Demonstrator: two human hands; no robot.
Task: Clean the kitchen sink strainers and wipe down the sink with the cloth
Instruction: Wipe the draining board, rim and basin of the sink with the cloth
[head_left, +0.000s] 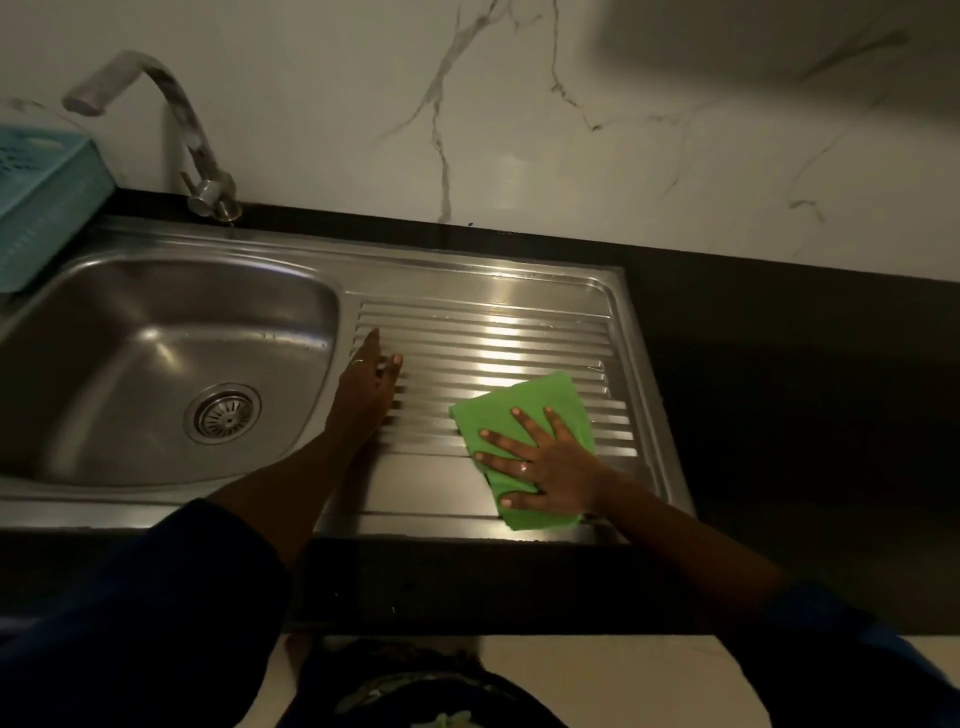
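Observation:
A steel sink (306, 244) has its basin at the left and a ribbed drainboard (493, 332) at the right. A round strainer (222, 413) sits in the basin's drain. A folded green cloth (540, 400) lies flat on the front right of the drainboard. My right hand (540, 460) presses down on it, palm flat and fingers spread. My left hand (366, 389) rests on the drainboard's left edge beside the basin, fingers extended and holding nothing.
A curved tap (176, 119) rises behind the basin. A light blue plastic basket (47, 202) stands at the far left on the sink's edge. Black countertop (779, 364) runs to the right, below a white marbled wall (519, 130).

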